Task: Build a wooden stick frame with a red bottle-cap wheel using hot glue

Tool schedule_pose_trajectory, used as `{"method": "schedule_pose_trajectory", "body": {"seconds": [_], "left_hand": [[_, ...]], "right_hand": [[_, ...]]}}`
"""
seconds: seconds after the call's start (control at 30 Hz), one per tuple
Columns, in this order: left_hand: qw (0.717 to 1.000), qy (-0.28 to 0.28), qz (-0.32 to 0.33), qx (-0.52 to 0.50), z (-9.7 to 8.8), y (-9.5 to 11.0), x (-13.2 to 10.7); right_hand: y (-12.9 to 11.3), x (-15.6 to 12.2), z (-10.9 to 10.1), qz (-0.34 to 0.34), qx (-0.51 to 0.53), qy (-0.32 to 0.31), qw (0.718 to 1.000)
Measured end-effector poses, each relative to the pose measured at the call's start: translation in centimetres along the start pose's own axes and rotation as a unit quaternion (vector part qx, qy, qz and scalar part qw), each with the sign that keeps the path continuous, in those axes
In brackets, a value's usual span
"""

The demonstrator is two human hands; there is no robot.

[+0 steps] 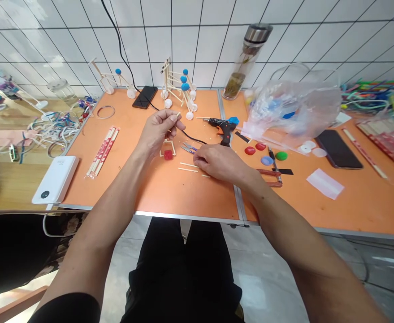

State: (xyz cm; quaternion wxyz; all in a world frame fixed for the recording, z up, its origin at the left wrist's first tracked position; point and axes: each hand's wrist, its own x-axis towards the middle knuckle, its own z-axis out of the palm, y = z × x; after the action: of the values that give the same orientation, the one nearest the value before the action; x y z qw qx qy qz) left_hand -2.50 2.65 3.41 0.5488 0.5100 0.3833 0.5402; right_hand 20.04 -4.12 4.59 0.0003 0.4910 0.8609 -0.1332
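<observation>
My left hand (159, 133) is raised a little above the orange table (149, 193), fingers pinched on a short wooden stick (177, 115). Just below it stands a small stick frame on a red bottle cap (167, 154). My right hand (217, 161) rests on the table with its fingers curled down over loose wooden sticks (188, 167); what its fingertips hold is hidden. Small blue-handled pliers (189, 147) lie between the two hands. A black glue gun (222, 128) sits just beyond the right hand, with its cord running back to the wall.
Finished stick models with blue balls (179, 89) stand at the back by a black phone (145, 97). Wrapped chopsticks (103, 151) and a white power bank (56, 178) lie left. Coloured bottle caps (267, 154), a plastic bag (292, 110), a bottle (247, 60) and another phone (338, 149) are right.
</observation>
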Motion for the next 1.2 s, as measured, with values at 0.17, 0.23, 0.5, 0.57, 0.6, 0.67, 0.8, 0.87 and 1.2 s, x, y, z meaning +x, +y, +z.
{"method": "schedule_pose_trajectory", "body": {"seconds": [0.17,0.23,0.5,0.57,0.6,0.67,0.8,0.87,1.2], "left_hand": [[1.000,0.018,-0.021,-0.002,0.2,0.6,-0.2],[0.999,0.024,-0.025,-0.003,0.3,0.8,-0.2],[0.999,0.030,-0.033,0.007,0.4,0.8,-0.1],[0.999,0.033,-0.032,0.006,0.5,0.8,-0.1],[0.999,0.034,-0.032,0.005,0.5,0.8,-0.1],[0.999,0.037,-0.035,0.005,0.6,0.7,-0.1],[0.998,0.038,-0.045,0.006,0.7,0.8,-0.2],[0.998,0.039,-0.050,0.006,0.7,0.9,-0.3],[0.998,0.026,-0.059,0.015,0.9,0.8,-0.4]], "right_hand": [[0.9,-0.1,0.2,0.004,0.008,0.025,1.000],[1.4,-0.1,0.2,0.004,0.012,0.042,0.999],[2.1,-0.1,0.0,0.015,0.035,0.071,0.997],[2.2,0.0,-0.1,0.011,0.039,0.072,0.997],[2.2,0.0,-0.1,0.009,0.040,0.072,0.997],[2.1,0.0,-0.1,0.007,0.041,0.066,0.997],[1.8,0.1,0.2,-0.012,0.044,0.041,0.998],[1.6,0.1,0.3,-0.021,0.041,0.038,0.998],[0.4,-0.2,1.0,-0.053,0.008,0.035,0.998]]}}
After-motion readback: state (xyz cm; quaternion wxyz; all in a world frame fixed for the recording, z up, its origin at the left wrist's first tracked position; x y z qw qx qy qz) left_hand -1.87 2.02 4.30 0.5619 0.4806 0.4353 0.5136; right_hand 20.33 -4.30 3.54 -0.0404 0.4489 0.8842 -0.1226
